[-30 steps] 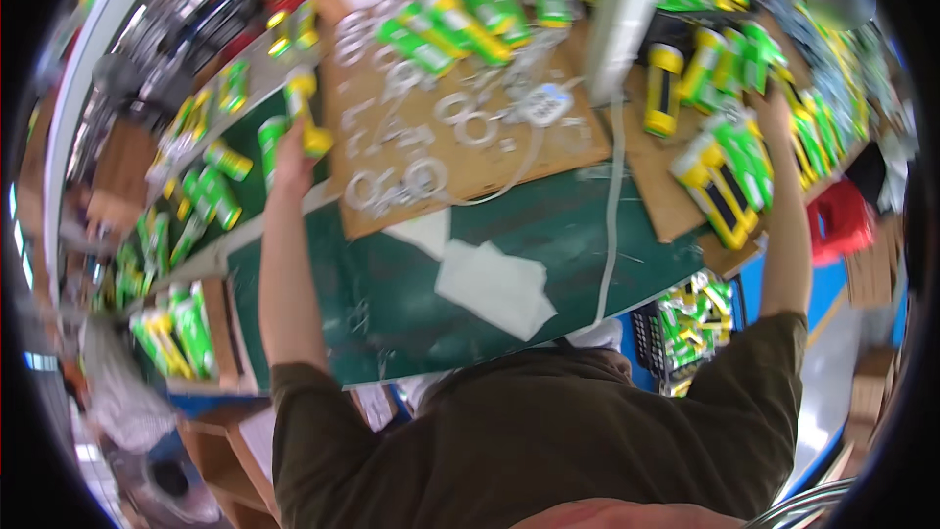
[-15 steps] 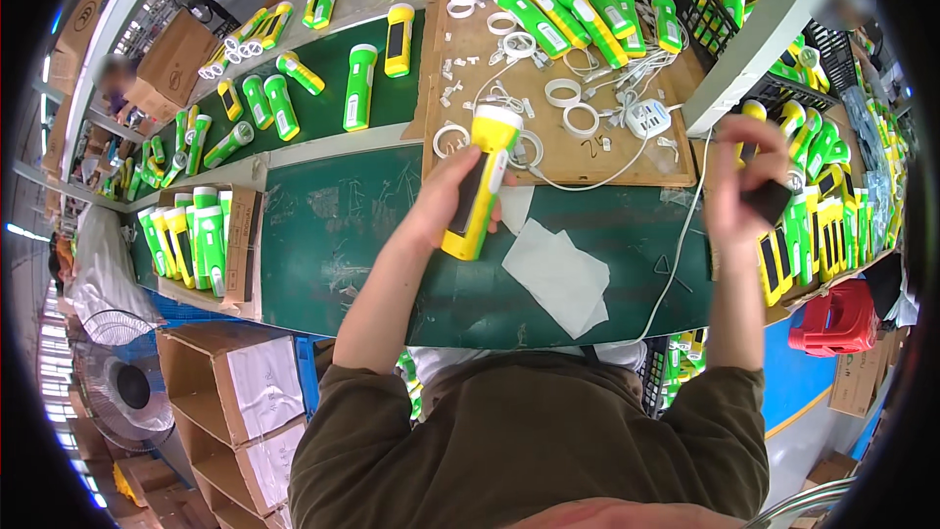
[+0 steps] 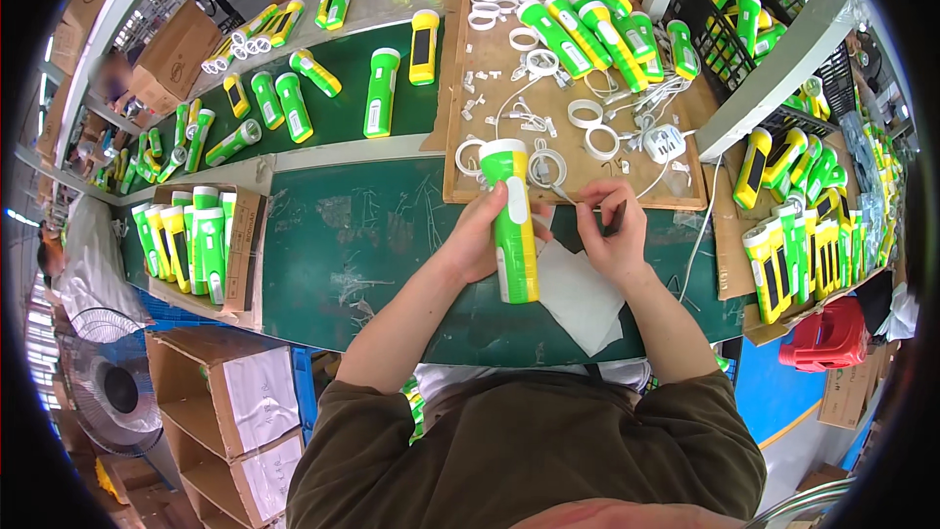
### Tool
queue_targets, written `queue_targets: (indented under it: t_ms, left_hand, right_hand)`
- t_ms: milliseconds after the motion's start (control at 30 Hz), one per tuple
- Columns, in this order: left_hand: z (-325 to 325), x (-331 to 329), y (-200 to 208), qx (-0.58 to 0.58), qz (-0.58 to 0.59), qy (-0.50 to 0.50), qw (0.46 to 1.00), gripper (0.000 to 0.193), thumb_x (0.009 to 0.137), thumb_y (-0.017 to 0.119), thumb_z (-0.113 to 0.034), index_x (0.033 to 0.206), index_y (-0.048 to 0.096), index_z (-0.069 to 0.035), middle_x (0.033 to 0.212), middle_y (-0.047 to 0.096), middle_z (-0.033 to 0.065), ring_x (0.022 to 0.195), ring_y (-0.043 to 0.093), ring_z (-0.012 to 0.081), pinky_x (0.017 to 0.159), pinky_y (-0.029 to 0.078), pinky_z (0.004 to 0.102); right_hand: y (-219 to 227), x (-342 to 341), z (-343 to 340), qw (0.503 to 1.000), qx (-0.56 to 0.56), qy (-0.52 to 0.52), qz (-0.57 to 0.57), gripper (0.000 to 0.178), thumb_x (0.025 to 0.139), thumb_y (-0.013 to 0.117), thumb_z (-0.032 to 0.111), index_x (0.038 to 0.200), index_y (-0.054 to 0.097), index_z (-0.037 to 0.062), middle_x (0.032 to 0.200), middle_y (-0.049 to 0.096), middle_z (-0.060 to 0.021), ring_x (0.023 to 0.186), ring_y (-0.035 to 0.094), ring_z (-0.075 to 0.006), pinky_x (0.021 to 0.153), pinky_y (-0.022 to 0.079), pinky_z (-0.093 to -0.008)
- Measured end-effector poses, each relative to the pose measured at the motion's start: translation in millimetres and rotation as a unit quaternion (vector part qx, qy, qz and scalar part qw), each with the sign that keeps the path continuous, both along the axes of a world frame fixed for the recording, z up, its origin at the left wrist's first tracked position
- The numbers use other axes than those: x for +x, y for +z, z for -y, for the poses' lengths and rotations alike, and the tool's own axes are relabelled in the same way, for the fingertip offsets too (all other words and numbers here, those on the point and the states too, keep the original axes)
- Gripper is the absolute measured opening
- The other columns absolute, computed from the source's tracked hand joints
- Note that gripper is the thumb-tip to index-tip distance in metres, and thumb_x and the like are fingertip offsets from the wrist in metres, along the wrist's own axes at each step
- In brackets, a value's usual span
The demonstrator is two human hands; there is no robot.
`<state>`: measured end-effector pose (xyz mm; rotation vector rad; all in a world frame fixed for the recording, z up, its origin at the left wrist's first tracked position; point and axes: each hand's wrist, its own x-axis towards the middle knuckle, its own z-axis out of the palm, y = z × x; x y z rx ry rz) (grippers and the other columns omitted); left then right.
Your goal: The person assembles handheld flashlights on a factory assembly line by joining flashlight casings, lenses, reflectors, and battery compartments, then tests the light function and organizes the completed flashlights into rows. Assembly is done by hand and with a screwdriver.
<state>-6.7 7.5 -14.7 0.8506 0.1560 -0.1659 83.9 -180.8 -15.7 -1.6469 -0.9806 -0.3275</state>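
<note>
My left hand (image 3: 477, 235) is wrapped round a green and yellow flashlight (image 3: 512, 235), held upright over the bench with its white head at the top. Its green side with a pale switch panel faces me. Just to the right, my right hand (image 3: 615, 235) has its fingers closed. Something small and dark shows between them, too hidden to name. A thin white cable end lies close to those fingertips. Beneath the hands, a white paper sheet (image 3: 583, 304) rests on the green bench (image 3: 333, 255).
A brown board (image 3: 509, 103) bears white rings, cables, small connectors, a white charging hub (image 3: 664, 143) and several flashlights. An open carton of flashlights (image 3: 247, 245) stands at left, another carton (image 3: 736, 255) at right. A pale post (image 3: 774, 69) rises beside the board.
My right hand has come in from the right carton's side to beside the flashlight. The flashlight has turned in my left hand, from its dark panel side to its green switch side.
</note>
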Motion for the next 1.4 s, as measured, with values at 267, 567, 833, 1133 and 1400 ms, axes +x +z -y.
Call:
queue_targets:
  t_ms: [267,567,833,1133,1400]
  left_hand:
    - [3.1,4.0,2.1,-0.026,-0.012,0.006,1.000,0.057,0.098,0.033,-0.059,0.104,0.053,-0.006,0.088,0.060,0.0110,0.064,0.061,0.0221,0.055,0.053,0.0393]
    - [8.9,8.0,10.7,0.050,-0.113,0.052,0.991,0.059,0.098,0.031,-0.060,0.116,0.051,-0.007,0.082,0.057,0.0074,0.057,0.056,0.0185,0.050,0.050,0.0345]
    - [11.2,4.4,17.9,0.054,-0.061,0.025,0.996,0.052,0.101,0.032,-0.050,0.103,0.054,-0.004,0.076,0.057,0.0094,0.060,0.056,0.0201,0.052,0.047,0.0320]
    - [-3.4,6.5,-6.4,0.013,-0.064,0.101,0.993,0.044,0.093,0.046,-0.040,0.115,0.055,-0.003,0.085,0.063,0.0142,0.063,0.060,0.0260,0.059,0.052,0.0384]
    - [1.2,14.2,-1.4,0.225,0.103,0.151,0.957,0.041,0.101,0.046,-0.032,0.133,0.040,-0.008,0.110,0.063,0.0145,0.085,0.063,0.0190,0.074,0.054,0.0325]
  right_hand:
    - [-0.3,-1.8,2.7,0.999,0.012,0.000,-0.052,0.032,0.080,0.067,-0.005,0.078,0.037,0.0057,0.095,0.059,-0.0122,0.064,0.056,-0.0138,0.058,0.043,-0.0257]
    - [-5.0,-7.0,7.5,0.982,-0.027,0.060,-0.175,0.041,0.087,0.062,0.005,0.118,0.036,-0.0019,0.099,0.057,-0.0176,0.089,0.059,-0.0253,0.083,0.047,-0.0343]
    - [-1.5,-8.1,12.0,0.978,-0.079,0.069,-0.178,0.039,0.089,0.059,0.005,0.118,0.034,-0.0028,0.102,0.057,-0.0190,0.092,0.060,-0.0244,0.084,0.047,-0.0337]
    - [8.9,-5.0,7.4,0.958,-0.246,0.119,-0.086,0.016,0.092,0.059,0.010,0.107,0.054,0.0032,0.079,0.063,-0.0145,0.069,0.064,-0.0278,0.062,0.050,-0.0355]
    - [6.2,-19.5,-9.8,0.964,-0.227,0.067,0.119,0.015,0.082,0.071,0.015,0.094,0.063,0.0102,0.069,0.064,-0.0065,0.058,0.062,-0.0240,0.051,0.047,-0.0351]
